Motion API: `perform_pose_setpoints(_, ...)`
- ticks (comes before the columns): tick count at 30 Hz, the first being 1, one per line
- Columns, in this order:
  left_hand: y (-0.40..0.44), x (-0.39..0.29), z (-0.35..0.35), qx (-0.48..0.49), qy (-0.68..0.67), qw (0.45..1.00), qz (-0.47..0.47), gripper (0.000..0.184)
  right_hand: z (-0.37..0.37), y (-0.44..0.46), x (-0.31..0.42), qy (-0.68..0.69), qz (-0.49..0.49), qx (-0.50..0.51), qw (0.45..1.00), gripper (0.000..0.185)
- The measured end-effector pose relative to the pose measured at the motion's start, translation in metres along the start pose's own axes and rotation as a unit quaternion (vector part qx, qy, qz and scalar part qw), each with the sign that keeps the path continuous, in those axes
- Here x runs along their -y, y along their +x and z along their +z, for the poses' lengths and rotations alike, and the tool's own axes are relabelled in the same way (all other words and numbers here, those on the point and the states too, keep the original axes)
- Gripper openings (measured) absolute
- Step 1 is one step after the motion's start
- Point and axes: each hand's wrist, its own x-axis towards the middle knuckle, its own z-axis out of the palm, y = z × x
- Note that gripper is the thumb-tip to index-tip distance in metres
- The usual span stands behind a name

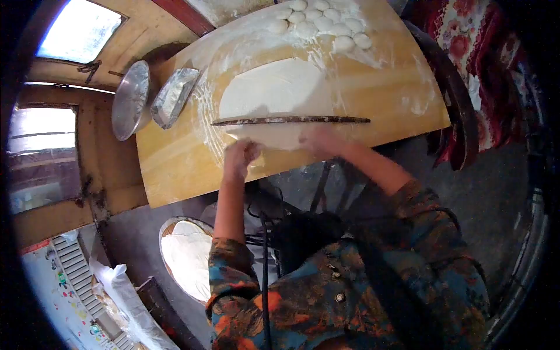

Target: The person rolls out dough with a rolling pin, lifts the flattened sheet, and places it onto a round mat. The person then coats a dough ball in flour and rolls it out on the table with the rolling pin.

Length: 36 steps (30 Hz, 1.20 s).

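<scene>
A thin flat sheet of dough (271,87) is spread over the floured wooden board. Across it lies a slim dark rolling pin (291,120), its ends tapered. My left hand (242,157) is closed at the near left corner of the sheet, fingers pinching its edge. Farther right, my right hand (321,140) is closed on the same near edge; motion blurs its fingers a little. Between the hands, the near part of the dough hangs toward the front of the board. Neither hand touches the rolling pin.
Several dough balls (324,24) sit at the back of the board (385,96). A metal bowl (130,100) and a foil-like tray (174,98) stand left. Below, a round tray (165,226) holds flat dough sheets (188,256). Red patterned cloth (466,35) hangs at right.
</scene>
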Motion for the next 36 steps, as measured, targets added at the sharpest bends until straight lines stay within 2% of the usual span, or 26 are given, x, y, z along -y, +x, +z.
perform_pose_setpoints(1, 0.011, -0.015, 0.004, 0.003, -0.011, 1.0, 0.02, 0.03, -0.014, 0.011, -0.01, 0.081, 0.091, -0.048, 0.991, 0.023)
perform_pose_setpoints(2, 0.021, -0.027, 0.01, 0.009, -0.045, 0.996, 0.082, 0.033, -0.028, 0.021, -0.019, 0.168, 0.171, -0.112, 0.964, 0.024)
perform_pose_setpoints(3, 0.016, -0.044, 0.024, 0.014, -0.079, 0.986, 0.143, 0.035, -0.063, 0.036, -0.018, 0.249, 0.305, -0.199, 0.897, 0.027)
perform_pose_setpoints(5, 0.011, -0.044, 0.029, -0.026, -0.04, 0.983, 0.175, 0.039, -0.097, 0.026, -0.025, 0.116, 0.338, -0.156, 0.921, 0.03)
perform_pose_setpoints(6, 0.011, -0.048, 0.03, -0.043, -0.02, 0.98, 0.195, 0.041, -0.101, 0.015, -0.027, 0.029, 0.295, -0.101, 0.95, 0.029)
perform_pose_setpoints(8, 0.011, -0.031, 0.02, -0.046, -0.003, 0.99, 0.136, 0.042, -0.097, -0.017, -0.027, -0.148, 0.2, 0.016, 0.968, 0.027)
perform_pose_setpoints(11, 0.007, -0.005, 0.01, -0.041, 0.021, 0.994, 0.097, 0.039, -0.064, -0.04, -0.059, -0.226, 0.072, 0.005, 0.972, 0.025)
perform_pose_setpoints(13, 0.0, 0.01, 0.002, -0.01, 0.055, 0.994, 0.095, 0.037, -0.068, -0.034, -0.045, -0.178, 0.136, 0.059, 0.973, 0.024)
perform_pose_setpoints(14, -0.004, 0.021, 0.002, -0.033, 0.026, 0.996, 0.082, 0.034, -0.07, -0.03, -0.038, -0.154, 0.168, 0.082, 0.97, 0.024)
perform_pose_setpoints(17, -0.029, 0.024, 0.009, -0.045, 0.008, 0.997, 0.062, 0.034, -0.076, -0.019, -0.029, -0.127, 0.146, 0.062, 0.979, 0.02)
perform_pose_setpoints(20, -0.039, 0.027, -0.001, -0.041, 0.006, 0.997, 0.065, 0.035, -0.091, -0.015, -0.025, -0.047, 0.212, 0.068, 0.974, 0.026)
perform_pose_setpoints(26, -0.051, 0.028, -0.005, -0.049, -0.022, 0.996, 0.072, 0.035, -0.15, 0.027, -0.026, 0.116, 0.211, 0.056, 0.969, 0.03)
perform_pose_setpoints(29, -0.054, 0.034, -0.012, -0.041, -0.032, 0.995, 0.08, 0.034, -0.181, 0.039, -0.022, 0.321, 0.341, 0.032, 0.883, 0.033)
perform_pose_setpoints(32, -0.062, 0.036, -0.018, -0.057, -0.053, 0.994, 0.079, 0.033, -0.202, 0.043, 0.015, 0.234, 0.33, 0.021, 0.914, 0.033)
perform_pose_setpoints(34, -0.068, 0.042, -0.021, -0.066, -0.059, 0.993, 0.072, 0.032, -0.169, 0.025, -0.004, 0.099, 0.263, -0.047, 0.959, 0.033)
perform_pose_setpoints(36, -0.065, 0.043, -0.023, -0.066, -0.058, 0.994, 0.07, 0.032, -0.164, 0.028, -0.008, 0.08, 0.258, -0.073, 0.96, 0.033)
